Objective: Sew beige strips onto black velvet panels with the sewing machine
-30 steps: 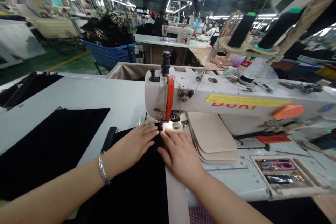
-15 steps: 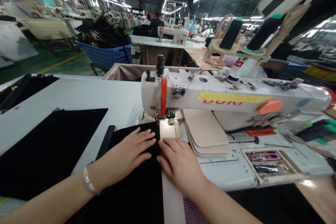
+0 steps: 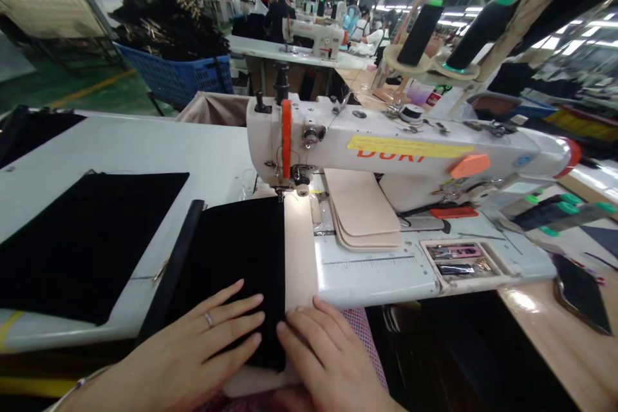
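Note:
A black fabric panel (image 3: 236, 238) lies over a beige piece (image 3: 300, 254), its right edge running up to the needle area of a white sewing machine (image 3: 309, 141). My left hand (image 3: 212, 335), with a ring on one finger, rests flat on the lower part of the black panel, fingers spread. On the beige piece, beside the panel's right edge, my right hand (image 3: 326, 347) lies with its thumb and fingers on top. Both hands are close to the front table edge. The presser foot (image 3: 280, 194) is at the panel's top right corner; whether it is lowered I cannot tell.
Another black panel (image 3: 106, 238) lies left on the white table (image 3: 193, 145). Stacked beige pieces (image 3: 364, 206) sit under the machine arm, near a small tool tray (image 3: 463, 264). A phone (image 3: 582, 293) lies right. Behind stand thread cones (image 3: 420, 32) and a blue basket (image 3: 178, 77).
Both hands have slid back from the needle area toward my body, along the black panel and beige piece. The camera view has shifted, showing more of the table's right side.

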`<state>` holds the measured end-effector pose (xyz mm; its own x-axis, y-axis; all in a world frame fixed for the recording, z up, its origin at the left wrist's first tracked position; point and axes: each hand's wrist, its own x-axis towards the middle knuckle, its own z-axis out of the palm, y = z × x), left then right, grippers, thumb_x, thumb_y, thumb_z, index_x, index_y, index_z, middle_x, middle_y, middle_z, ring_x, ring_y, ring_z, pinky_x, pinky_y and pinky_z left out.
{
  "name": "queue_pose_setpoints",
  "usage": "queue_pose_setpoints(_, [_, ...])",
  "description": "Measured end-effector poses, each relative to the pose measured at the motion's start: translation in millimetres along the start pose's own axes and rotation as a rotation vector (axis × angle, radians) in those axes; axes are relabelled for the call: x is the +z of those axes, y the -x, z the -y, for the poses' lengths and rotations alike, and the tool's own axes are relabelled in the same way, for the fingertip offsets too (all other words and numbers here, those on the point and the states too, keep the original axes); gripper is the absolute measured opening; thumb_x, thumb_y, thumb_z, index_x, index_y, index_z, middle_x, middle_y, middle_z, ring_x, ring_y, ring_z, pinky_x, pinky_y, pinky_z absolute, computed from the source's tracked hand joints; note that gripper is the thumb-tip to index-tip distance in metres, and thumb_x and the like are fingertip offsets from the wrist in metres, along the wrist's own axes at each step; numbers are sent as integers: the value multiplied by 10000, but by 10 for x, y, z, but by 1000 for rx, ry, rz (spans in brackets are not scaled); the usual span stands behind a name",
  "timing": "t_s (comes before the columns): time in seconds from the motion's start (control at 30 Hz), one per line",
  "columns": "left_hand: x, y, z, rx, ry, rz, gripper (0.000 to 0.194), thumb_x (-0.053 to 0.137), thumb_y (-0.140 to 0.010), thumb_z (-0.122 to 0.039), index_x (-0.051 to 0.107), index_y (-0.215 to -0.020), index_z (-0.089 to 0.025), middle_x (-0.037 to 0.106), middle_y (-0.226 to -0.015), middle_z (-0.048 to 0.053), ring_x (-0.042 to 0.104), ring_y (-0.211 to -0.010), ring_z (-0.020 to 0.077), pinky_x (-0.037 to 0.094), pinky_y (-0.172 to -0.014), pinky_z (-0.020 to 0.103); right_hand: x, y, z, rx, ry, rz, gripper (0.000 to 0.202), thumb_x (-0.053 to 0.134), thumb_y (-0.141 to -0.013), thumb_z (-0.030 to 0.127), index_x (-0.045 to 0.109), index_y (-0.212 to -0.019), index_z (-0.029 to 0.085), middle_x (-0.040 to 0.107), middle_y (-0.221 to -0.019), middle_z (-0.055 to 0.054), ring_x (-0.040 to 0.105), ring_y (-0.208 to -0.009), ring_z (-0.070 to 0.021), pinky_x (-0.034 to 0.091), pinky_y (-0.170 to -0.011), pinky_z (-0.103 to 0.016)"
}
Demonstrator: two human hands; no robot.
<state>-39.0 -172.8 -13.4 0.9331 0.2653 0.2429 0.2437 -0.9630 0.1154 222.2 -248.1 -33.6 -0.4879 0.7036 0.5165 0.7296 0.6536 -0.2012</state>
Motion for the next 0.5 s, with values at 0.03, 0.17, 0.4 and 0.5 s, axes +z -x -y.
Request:
queue_pose_setpoints(0.03, [-5,-13,-6,-3,5,-27,398,551,-874,-53,628,-1231,-212,636,-1308,34,507,-1309,213,230,-1220,505,24,8,13,4,0,-31,356,491,-1000,348,618,-1250,129,677,-1194,-80,588,-1143,-201,336,-1164,-400])
queue_pose_setpoints(0.17, [-34,-90,-32,16,19,-112,329,507,-899,-52,664,-1148,-200,685,-1213,20,548,-1258,176,218,-1229,444,70,-4,53,14,15,-117,300,425,-996,189,661,-1172,133,703,-1115,-65,616,-1075,-178,363,-1144,-374])
queue_pose_setpoints(0.4, [-116,-183,-23,6,35,-208,323,484,-890,-37,666,-1099,-202,714,-1141,6,570,-1225,153,255,-1218,398,82,-129,66,-10,67,-311,202,523,-962,106,712,-942,171,722,-883,-4,655,-842,-117,422,-1078,-294])
queue_pose_setpoints(0.5, [-148,-169,-4,26,8,-117,417,473,-841,16,649,-1140,-215,706,-1174,-1,556,-1249,155,252,-1222,403,90,-145,83,10,56,-332,206,524,-961,103,713,-930,179,723,-860,5,652,-803,-117,453,-1030,-288])
